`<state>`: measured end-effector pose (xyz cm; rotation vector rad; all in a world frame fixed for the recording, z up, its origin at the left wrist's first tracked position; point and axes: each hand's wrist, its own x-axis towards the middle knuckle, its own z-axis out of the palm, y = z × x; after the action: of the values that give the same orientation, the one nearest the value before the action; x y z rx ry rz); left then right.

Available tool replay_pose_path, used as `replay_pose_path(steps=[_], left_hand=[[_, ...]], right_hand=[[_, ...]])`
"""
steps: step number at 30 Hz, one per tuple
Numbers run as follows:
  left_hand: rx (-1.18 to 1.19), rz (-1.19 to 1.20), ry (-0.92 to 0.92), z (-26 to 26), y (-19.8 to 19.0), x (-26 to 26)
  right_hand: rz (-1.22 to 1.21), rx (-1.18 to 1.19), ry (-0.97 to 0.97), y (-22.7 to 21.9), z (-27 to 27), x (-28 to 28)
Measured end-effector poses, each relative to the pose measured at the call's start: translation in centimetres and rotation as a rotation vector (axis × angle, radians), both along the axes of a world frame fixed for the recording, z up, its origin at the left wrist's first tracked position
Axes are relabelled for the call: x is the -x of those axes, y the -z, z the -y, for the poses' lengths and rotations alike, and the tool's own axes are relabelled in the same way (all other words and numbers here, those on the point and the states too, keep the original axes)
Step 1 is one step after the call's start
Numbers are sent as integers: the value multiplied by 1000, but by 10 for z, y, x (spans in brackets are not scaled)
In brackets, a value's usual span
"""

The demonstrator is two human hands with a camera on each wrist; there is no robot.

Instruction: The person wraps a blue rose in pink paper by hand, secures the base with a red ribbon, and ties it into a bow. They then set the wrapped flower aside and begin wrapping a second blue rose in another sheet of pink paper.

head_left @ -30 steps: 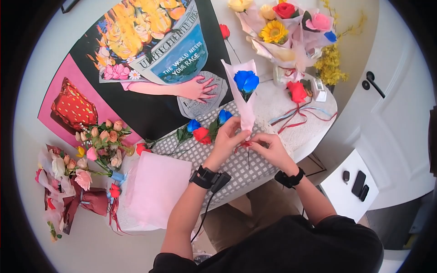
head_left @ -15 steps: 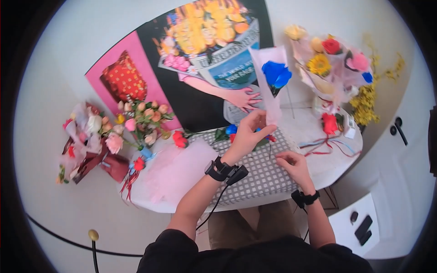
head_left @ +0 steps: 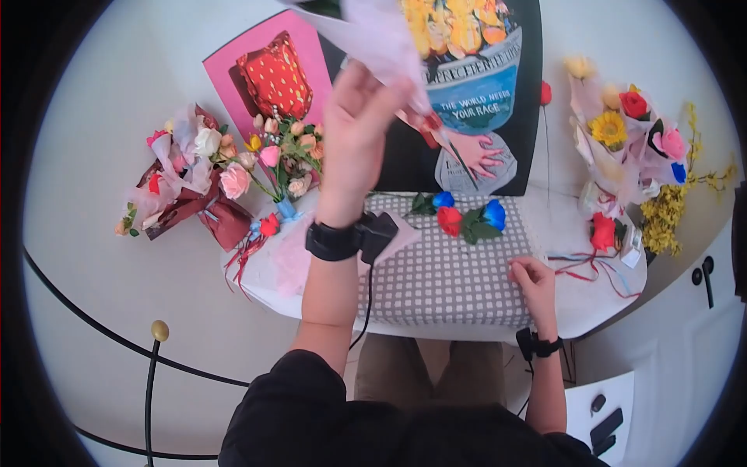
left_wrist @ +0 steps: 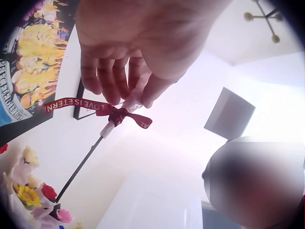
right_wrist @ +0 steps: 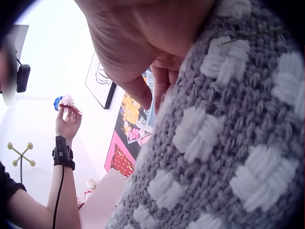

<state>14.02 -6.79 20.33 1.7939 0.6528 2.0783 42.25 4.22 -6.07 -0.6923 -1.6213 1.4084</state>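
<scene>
My left hand (head_left: 358,132) is raised in front of the posters, pinching the wrapped flower's pale pink paper (head_left: 381,47). In the left wrist view, fingers and thumb grip the wrapper just above a dark red ribbon (left_wrist: 116,114) with printed letters, and a dark stem (left_wrist: 81,167) sticks out beyond it. The blue flower (right_wrist: 57,103) shows small in the right wrist view. My right hand (head_left: 535,286) rests on the grey and white checked cloth (head_left: 436,288) near its right edge, fingers loosely bent, holding nothing visible.
Blue and red roses (head_left: 449,220) lie at the cloth's back edge. Pink wrapping sheets (head_left: 292,261) lie left. Bouquets stand at the left (head_left: 198,179) and right (head_left: 607,148). Ribbons (head_left: 599,268) trail by a red rose. A small side table (head_left: 622,389) holds dark items.
My left hand has lifted the wrapped flower up and left, away from the table. The right hand has let go of the ribbon area and come down on the cloth. The head view has shifted.
</scene>
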Motion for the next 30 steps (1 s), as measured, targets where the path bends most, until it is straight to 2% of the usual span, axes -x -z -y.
replay_pose_path(steps=[1, 5, 9, 15, 19, 21, 23, 25, 26, 28, 29, 30], left_hand=[[-33, 19, 54, 3, -7, 1], [-27, 83, 10, 10, -10, 11], [6, 84, 20, 18, -15, 8], [99, 58, 37, 31, -17, -2], [60, 38, 90, 35, -21, 2], [43, 53, 11, 43, -21, -16], [37, 30, 45, 43, -17, -32], [156, -2, 139, 35, -8, -36], [153, 1, 144, 26, -1, -38], [166, 6, 169, 14, 6, -48], [163, 10, 160, 14, 6, -51], [181, -4, 159, 15, 6, -52]], right_hand=[[9, 12, 5, 1, 0, 0], [2, -36, -11, 3, 1, 4], [110, -140, -15, 5, 0, 3], [146, -169, -14, 1, 4, 6], [185, -198, -32, 3, 5, 7], [158, -258, -18, 0, 10, 11], [212, -360, -7, -12, 22, 19], [25, -636, 179, -34, 55, 44], [32, -645, 172, -42, 67, 50], [126, -926, -26, -53, 86, 64], [125, -930, -36, -52, 91, 71], [245, -1000, -136, -49, 94, 79]])
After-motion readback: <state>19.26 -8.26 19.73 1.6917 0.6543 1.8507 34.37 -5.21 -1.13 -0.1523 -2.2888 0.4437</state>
